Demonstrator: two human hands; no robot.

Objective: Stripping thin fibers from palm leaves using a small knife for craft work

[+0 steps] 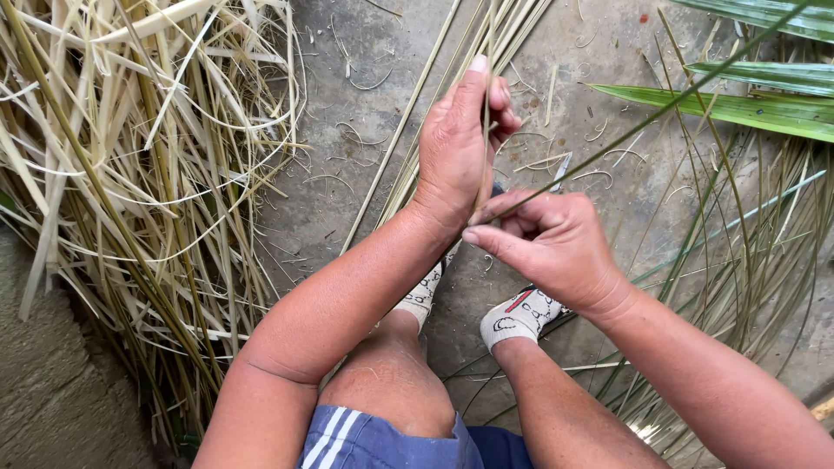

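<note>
My left hand pinches a thin pale leaf strip that runs upward out of the frame. My right hand is closed just below it, thumb pressed along the lower part of the same strip. A small blade tip shows just beyond my right hand; I cannot tell whether the hand holds it. Both hands hover over my knees and my feet in white patterned socks.
A big heap of dry pale strips fills the left side. Green palm leaves and thin green midribs lie at the right. Curled shavings litter the concrete floor.
</note>
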